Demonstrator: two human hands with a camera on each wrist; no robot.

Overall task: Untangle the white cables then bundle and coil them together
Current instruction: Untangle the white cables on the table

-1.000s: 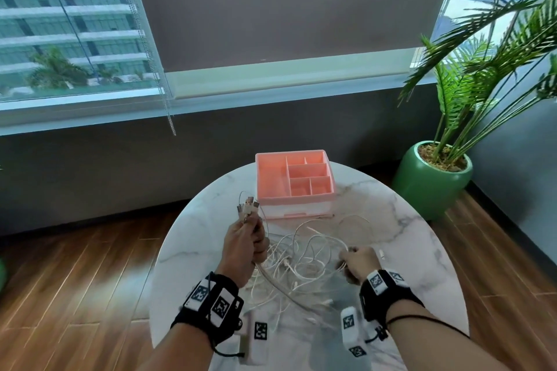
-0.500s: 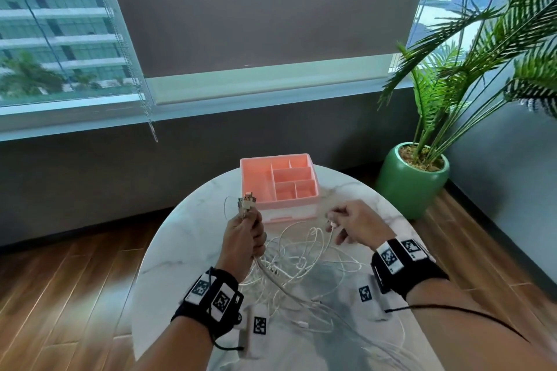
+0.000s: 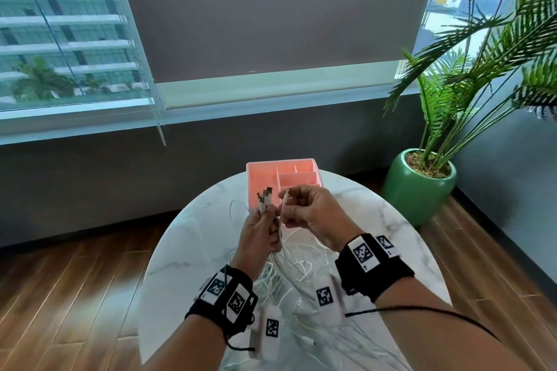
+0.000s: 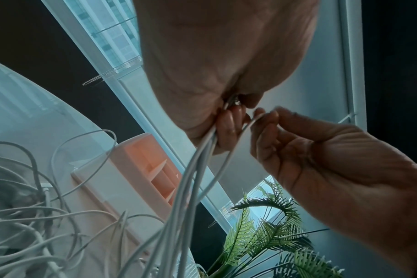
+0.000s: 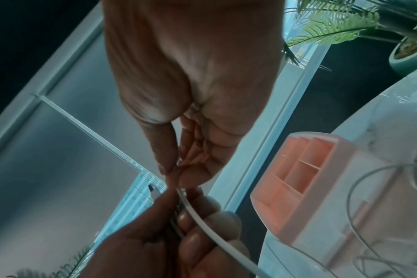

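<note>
Several white cables (image 3: 289, 268) are gripped in a bunch by the left hand (image 3: 259, 235), raised above the round marble desk (image 3: 193, 238); the fingers (image 4: 229, 126) are curled round the strands, and the connector ends (image 3: 264, 194) stick up out of the fist. From the bottom of the fist the strands hang down to a loose tangle (image 4: 24, 222) lying on the desk, between and below the two wrists. One more cable end (image 3: 285, 196) is pinched between thumb and fingertips of the right hand (image 3: 310, 214), held just beside the left-hand bunch, nearly touching it. In the right wrist view this single strand (image 5: 202, 223) is seen running from the pinch down across the left hand's fingers (image 5: 214, 222). In the left wrist view the same strand is seen arching from the right hand's fingertips (image 4: 269, 116) down alongside the bunch.

A pink compartment organizer (image 3: 298, 178) is set on the far side of the desk, partly hidden behind both hands; nothing is seen in its visible compartments. A thin cable loop (image 3: 238, 211) is seen just left of it. Black wristbands with printed markers are worn on both wrists. A potted palm in a green pot (image 3: 419, 184) is placed on the wood floor to the right of the desk, below the window.
</note>
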